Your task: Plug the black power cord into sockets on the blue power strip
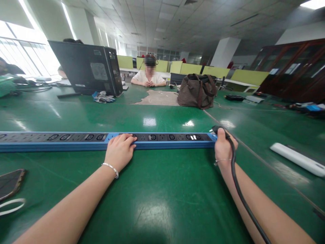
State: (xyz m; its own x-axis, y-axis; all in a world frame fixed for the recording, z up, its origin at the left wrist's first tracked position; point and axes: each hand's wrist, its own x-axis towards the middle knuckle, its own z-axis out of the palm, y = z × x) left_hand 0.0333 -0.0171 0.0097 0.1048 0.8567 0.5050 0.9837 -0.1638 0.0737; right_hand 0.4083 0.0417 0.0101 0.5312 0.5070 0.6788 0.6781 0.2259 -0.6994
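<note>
A long blue power strip (pixel 175 145) with a row of black sockets lies across the table from the left edge of view. My left hand (pixel 120 149) is closed over its middle, fingers curled onto the sockets and the far side hidden beneath them. At the strip's right end, my right hand (pixel 224 145) grips a black plug (pixel 216 129), thumb on top, with its metal prongs pointing left. The plug's black cable (pixel 238 189) runs down along my right forearm. Whether my right hand also touches the strip's end is hard to see.
Beyond the strip stand a black computer tower (pixel 86 69), gloves (pixel 103 97) and a brown bag (pixel 196 90). A person (pixel 149 76) sits across the green table (pixel 162 189). A phone (pixel 11 183) lies at left, a white bar-shaped object (pixel 297 159) at right.
</note>
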